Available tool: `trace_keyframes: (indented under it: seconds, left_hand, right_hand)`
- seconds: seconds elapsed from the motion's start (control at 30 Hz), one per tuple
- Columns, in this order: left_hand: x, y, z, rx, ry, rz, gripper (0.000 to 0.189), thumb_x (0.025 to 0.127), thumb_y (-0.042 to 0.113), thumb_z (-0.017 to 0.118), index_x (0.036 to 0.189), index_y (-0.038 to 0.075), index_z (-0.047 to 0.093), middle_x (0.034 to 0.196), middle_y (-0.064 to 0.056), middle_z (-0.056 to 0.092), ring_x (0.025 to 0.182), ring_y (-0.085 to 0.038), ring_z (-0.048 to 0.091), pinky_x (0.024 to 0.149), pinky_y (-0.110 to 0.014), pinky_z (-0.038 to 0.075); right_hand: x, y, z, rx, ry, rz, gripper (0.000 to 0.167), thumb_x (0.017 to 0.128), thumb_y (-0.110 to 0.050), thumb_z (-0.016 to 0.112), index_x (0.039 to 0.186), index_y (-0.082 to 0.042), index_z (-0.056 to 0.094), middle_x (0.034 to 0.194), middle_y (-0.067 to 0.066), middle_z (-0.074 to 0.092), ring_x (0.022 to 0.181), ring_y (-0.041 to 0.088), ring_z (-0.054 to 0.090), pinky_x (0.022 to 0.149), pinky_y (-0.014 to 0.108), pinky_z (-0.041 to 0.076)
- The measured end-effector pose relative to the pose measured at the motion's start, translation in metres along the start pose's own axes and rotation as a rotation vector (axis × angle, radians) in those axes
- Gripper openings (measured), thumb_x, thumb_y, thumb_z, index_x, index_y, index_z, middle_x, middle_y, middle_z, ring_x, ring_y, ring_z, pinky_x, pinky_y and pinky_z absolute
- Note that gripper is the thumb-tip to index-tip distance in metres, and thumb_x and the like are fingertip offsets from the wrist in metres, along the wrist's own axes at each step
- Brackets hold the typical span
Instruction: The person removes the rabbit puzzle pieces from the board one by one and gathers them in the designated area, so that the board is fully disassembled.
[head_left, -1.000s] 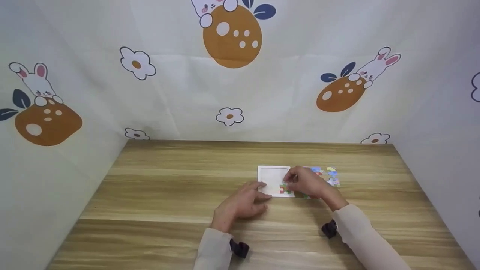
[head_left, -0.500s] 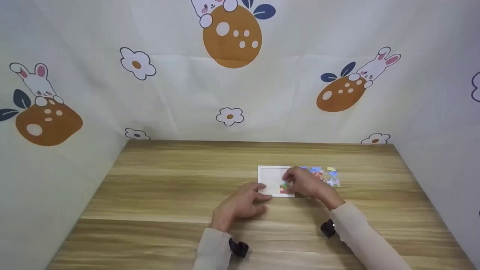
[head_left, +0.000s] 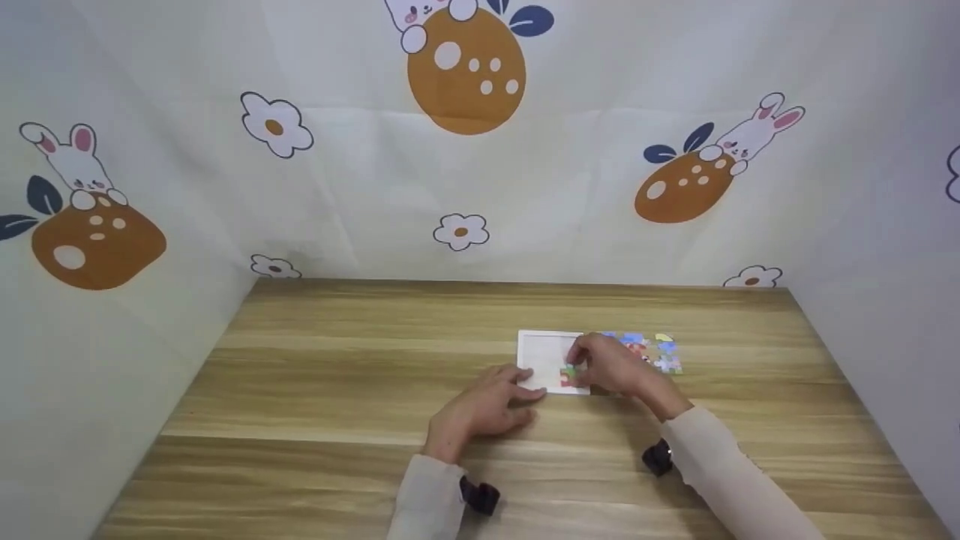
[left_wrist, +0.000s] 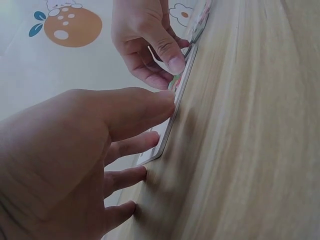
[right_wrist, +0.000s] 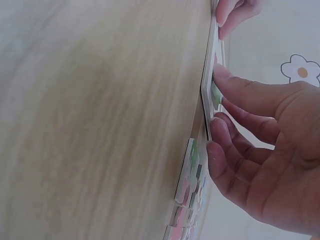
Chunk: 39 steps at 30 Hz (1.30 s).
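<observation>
A white puzzle tray point(head_left: 541, 355) with a raised rim lies on the table in the head view. My left hand point(head_left: 484, 405) rests at its near left corner, thumb and a finger touching the rim with fingers extended. Over the tray's right side, my right hand point(head_left: 616, 366) pinches a green puzzle piece point(right_wrist: 216, 95) between thumb and finger, low against the tray in the right wrist view. A red-and-green part of the puzzle point(head_left: 567, 377) shows in the tray's near right corner, partly hidden by the right fingers.
Several colourful puzzle pieces point(head_left: 666, 352) lie right of the tray, partly covered by the right hand; some loose pieces point(right_wrist: 186, 182) appear in the right wrist view. A patterned curtain point(head_left: 360, 187) encloses the wooden table point(head_left: 337, 360) at the back and sides.
My right hand has shifted slightly left and lower over the tray corner, and more green shows beside its fingertips. The left hand has stayed at the rim.
</observation>
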<state>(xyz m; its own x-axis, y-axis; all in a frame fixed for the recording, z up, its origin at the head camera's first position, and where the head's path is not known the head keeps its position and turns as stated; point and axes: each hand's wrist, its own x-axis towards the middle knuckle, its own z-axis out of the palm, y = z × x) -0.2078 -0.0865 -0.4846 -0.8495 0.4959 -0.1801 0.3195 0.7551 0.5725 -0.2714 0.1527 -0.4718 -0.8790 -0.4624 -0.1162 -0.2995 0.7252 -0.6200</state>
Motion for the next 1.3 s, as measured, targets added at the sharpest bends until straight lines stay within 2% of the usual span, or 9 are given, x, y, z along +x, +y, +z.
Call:
trace_keyframes:
  seconds: [0.23, 0.43, 0.67, 0.77, 0.93, 1.07, 1.3]
  left_hand:
    - [-0.002, 0.000, 0.000, 0.014, 0.007, 0.006, 0.040, 0.099, 0.035, 0.060, 0.139, 0.034, 0.057, 0.158, 0.001, 0.043, 0.150, -0.027, 0.030, 0.124, -0.045, 0.027]
    - [-0.001, 0.000, 0.000, 0.029, 0.015, 0.018, 0.040, 0.099, 0.034, 0.061, 0.139, 0.032, 0.058, 0.157, -0.002, 0.043, 0.149, -0.029, 0.032, 0.124, -0.046, 0.027]
    - [0.000, 0.000, 0.002, 0.036, 0.008, 0.013, 0.039, 0.100, 0.035, 0.060, 0.139, 0.033, 0.057, 0.159, -0.002, 0.041, 0.151, -0.029, 0.029, 0.125, -0.047, 0.025]
    - [0.000, 0.000, 0.001, 0.038, 0.008, 0.014, 0.040, 0.100, 0.034, 0.059, 0.139, 0.032, 0.057, 0.159, -0.002, 0.041, 0.151, -0.028, 0.028, 0.126, -0.047, 0.024]
    - [-0.001, 0.001, 0.002, 0.033, 0.013, 0.007, 0.039, 0.100, 0.033, 0.060, 0.139, 0.032, 0.057, 0.158, -0.001, 0.041, 0.151, -0.029, 0.029, 0.125, -0.047, 0.025]
    - [-0.001, 0.001, 0.003, 0.031, 0.009, 0.009, 0.039, 0.100, 0.033, 0.059, 0.140, 0.032, 0.057, 0.158, -0.002, 0.041, 0.150, -0.029, 0.030, 0.125, -0.047, 0.026]
    - [0.000, 0.001, 0.001, 0.048, -0.003, 0.013, 0.040, 0.101, 0.034, 0.058, 0.141, 0.032, 0.056, 0.159, -0.003, 0.040, 0.151, -0.030, 0.029, 0.125, -0.047, 0.025]
  right_hand:
    - [-0.004, 0.002, -0.001, 0.078, 0.027, -0.019, 0.016, 0.083, -0.002, 0.077, 0.096, -0.002, 0.067, 0.091, 0.009, 0.070, 0.083, 0.015, 0.061, 0.076, 0.028, 0.051]
    - [-0.006, 0.004, -0.004, 0.143, 0.061, -0.063, 0.009, 0.089, -0.002, 0.072, 0.095, -0.004, 0.067, 0.087, 0.007, 0.068, 0.080, 0.013, 0.059, 0.069, 0.021, 0.049]
    - [-0.017, 0.012, -0.013, 0.223, 0.081, -0.072, 0.008, 0.093, -0.006, 0.069, 0.100, -0.003, 0.067, 0.093, 0.009, 0.067, 0.084, 0.017, 0.062, 0.072, 0.019, 0.051]
    - [-0.022, 0.017, -0.016, 0.226, 0.085, -0.059, 0.009, 0.093, -0.010, 0.069, 0.101, -0.004, 0.067, 0.095, 0.009, 0.067, 0.084, 0.016, 0.061, 0.067, 0.020, 0.051]
    - [-0.034, 0.032, -0.024, 0.259, 0.075, -0.051, 0.012, 0.094, -0.012, 0.069, 0.102, -0.003, 0.067, 0.095, 0.011, 0.065, 0.083, 0.014, 0.060, 0.064, 0.019, 0.053]
    - [-0.044, 0.043, -0.033, 0.259, 0.086, -0.065, 0.014, 0.093, -0.009, 0.070, 0.103, 0.001, 0.067, 0.095, 0.013, 0.066, 0.082, 0.013, 0.060, 0.070, 0.017, 0.053]
    - [-0.064, 0.059, -0.049, 0.208, 0.142, -0.023, 0.012, 0.091, -0.006, 0.071, 0.101, -0.001, 0.069, 0.094, 0.011, 0.068, 0.084, 0.012, 0.061, 0.072, 0.018, 0.053]
